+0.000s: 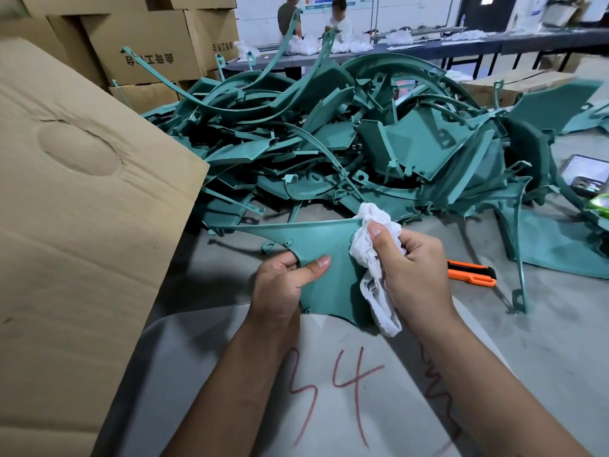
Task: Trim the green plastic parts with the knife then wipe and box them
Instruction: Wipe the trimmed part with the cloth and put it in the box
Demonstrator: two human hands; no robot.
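The left hand [283,278] pinches a flat, teal, winglike part [326,245] with small tabs; the right hand [415,268] grips a crumpled white rag [372,258] on its 3 o'clock edge.

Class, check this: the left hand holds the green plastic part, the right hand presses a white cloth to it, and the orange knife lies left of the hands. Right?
Not quite. In the head view the orange knife lies on the table to the right of the hands. The rest stands: the left hand holds the green plastic part and the right hand presses the white cloth to it.
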